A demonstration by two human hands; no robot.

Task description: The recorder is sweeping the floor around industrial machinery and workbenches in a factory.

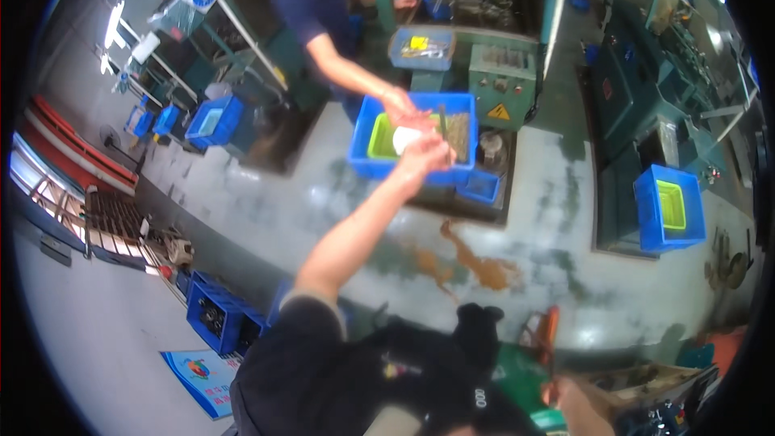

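Note:
My left hand [428, 153] reaches out over a blue bin [371, 168], its fingers closed. From it a thin dark rod [442, 119] stands up; its kind is too blurred to tell. Just beside my fingers is a white piece [404, 139], close under the open hand [406, 111] of a co-worker. Which of us holds the white piece is unclear. Inside the bin sit a yellow-green basket [379, 139] and a heap of small brownish parts [460, 133]. Low at the right, my right hand [571, 400] closes around a slim rod with an orange end [551, 327].
A co-worker [303, 0] stands across the bin beside a green machine [504, 81]. A grey-blue tray [421, 48] is behind the bin, and a small blue box [480, 186] in front. Another blue bin [646, 210] stands right. Brown stains [484, 268] mark the floor.

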